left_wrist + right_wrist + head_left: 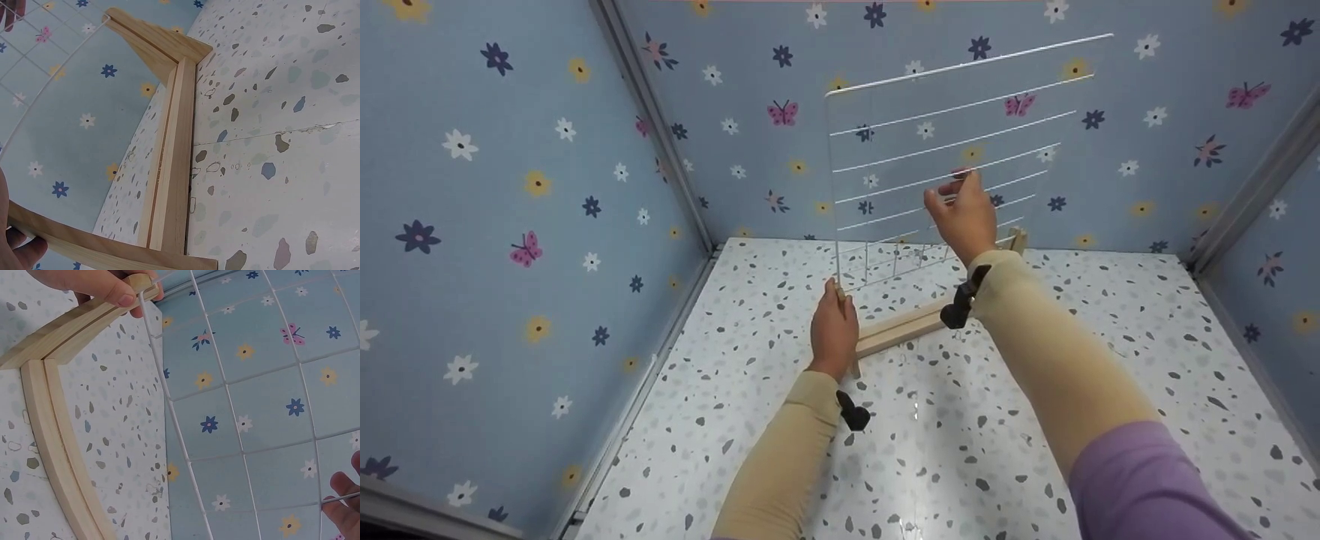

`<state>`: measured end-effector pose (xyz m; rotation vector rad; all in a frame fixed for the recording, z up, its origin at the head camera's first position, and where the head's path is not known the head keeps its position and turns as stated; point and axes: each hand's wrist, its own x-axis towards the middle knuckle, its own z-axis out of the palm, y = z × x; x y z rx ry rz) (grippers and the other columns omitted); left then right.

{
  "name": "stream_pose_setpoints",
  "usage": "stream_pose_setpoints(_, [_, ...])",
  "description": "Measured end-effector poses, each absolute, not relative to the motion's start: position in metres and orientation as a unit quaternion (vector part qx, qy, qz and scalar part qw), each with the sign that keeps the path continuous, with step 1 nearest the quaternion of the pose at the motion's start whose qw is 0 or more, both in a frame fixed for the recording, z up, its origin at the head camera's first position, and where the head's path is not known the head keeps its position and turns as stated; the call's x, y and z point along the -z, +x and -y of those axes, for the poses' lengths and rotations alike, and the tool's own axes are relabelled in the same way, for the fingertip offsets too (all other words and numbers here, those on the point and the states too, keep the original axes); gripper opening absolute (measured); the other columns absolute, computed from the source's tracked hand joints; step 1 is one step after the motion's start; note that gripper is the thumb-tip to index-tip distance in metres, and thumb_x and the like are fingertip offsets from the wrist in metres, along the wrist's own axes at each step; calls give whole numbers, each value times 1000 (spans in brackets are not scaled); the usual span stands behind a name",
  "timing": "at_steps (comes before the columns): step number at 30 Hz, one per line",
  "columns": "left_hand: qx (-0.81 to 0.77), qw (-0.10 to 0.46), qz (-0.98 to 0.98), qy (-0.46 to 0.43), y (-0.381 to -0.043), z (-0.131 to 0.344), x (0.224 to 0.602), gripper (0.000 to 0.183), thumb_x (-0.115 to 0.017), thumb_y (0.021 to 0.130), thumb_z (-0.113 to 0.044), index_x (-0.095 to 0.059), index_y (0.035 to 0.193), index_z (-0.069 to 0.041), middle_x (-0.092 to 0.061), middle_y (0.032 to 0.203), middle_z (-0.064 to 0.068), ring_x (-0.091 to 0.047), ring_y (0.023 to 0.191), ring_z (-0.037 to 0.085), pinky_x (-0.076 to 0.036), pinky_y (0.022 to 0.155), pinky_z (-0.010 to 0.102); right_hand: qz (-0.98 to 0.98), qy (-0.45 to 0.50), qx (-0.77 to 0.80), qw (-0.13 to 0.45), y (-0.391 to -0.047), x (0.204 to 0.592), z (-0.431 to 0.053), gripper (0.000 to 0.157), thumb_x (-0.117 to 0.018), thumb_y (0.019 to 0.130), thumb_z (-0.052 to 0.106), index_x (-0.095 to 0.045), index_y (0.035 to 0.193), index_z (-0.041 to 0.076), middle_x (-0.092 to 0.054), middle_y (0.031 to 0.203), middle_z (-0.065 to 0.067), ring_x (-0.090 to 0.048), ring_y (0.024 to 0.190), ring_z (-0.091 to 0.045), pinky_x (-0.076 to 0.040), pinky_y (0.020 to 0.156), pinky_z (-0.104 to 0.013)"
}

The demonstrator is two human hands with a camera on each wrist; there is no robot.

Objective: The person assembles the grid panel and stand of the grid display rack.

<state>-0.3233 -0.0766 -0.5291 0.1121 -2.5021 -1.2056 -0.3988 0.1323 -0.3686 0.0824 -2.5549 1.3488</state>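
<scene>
A white wire grid panel (952, 66) leans upright, its lower edge near a pale wooden base (904, 328) on the table. My left hand (834, 336) grips the end of the base's left side piece (107, 246), beside the panel's lower left corner. In the right wrist view, that thumb and fingers (125, 295) wrap round the wood by the wire corner. My right hand (967, 219) pinches a wire in the panel's middle; its fingertips (334, 512) touch that wire in the right wrist view. The far side piece (154, 42) stands at the base's other end.
The speckled white tabletop (960, 450) lies under the base. A blue flowered wall (757, 90) rises behind the panel, with further flowered walls at the left (487, 300) and right (1282, 300). Grey metal strips (649, 112) run along the corners.
</scene>
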Motion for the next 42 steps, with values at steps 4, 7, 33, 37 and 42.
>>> stream_pose_setpoints(4, [430,182,884,34,-321,77,532,54,-45,110,-21,-31,157,0,-55,142,15,-53,132,25,-45,109,37,876,29,-465,124,-398,372,-132,58,-61,99,45,-40,142,13,-61,129,-6,-62,112,-22,-53,94,-38])
stream_pose_setpoints(7, [438,180,880,27,-318,78,533,55,-45,110,-21,-29,157,1,-53,144,16,-52,134,26,-45,109,38,878,32,-460,127,-399,375,-132,59,-61,99,45,-40,142,11,-62,129,-6,-62,112,-23,-53,94,-39])
stream_pose_setpoints(33, [434,176,883,37,-318,77,531,56,-43,110,-23,-27,158,0,-52,145,16,-49,136,26,-42,112,38,879,40,-461,112,-402,374,-131,61,-62,99,47,-39,142,11,-61,129,-9,-61,113,-24,-53,94,-41])
stream_pose_setpoints(37, [441,180,879,31,-319,77,529,56,-44,110,-21,-27,158,1,-53,144,17,-52,133,27,-45,108,40,880,44,-459,115,-405,373,-131,64,-62,99,46,-38,145,9,-61,131,-10,-62,116,-25,-52,97,-41])
stream_pose_setpoints(42, [443,187,877,29,-320,76,527,55,-46,109,-19,-29,157,3,-54,142,18,-54,130,29,-47,105,42,878,41,-465,106,-406,372,-132,68,-62,99,47,-34,149,10,-59,136,-9,-59,121,-25,-50,101,-41])
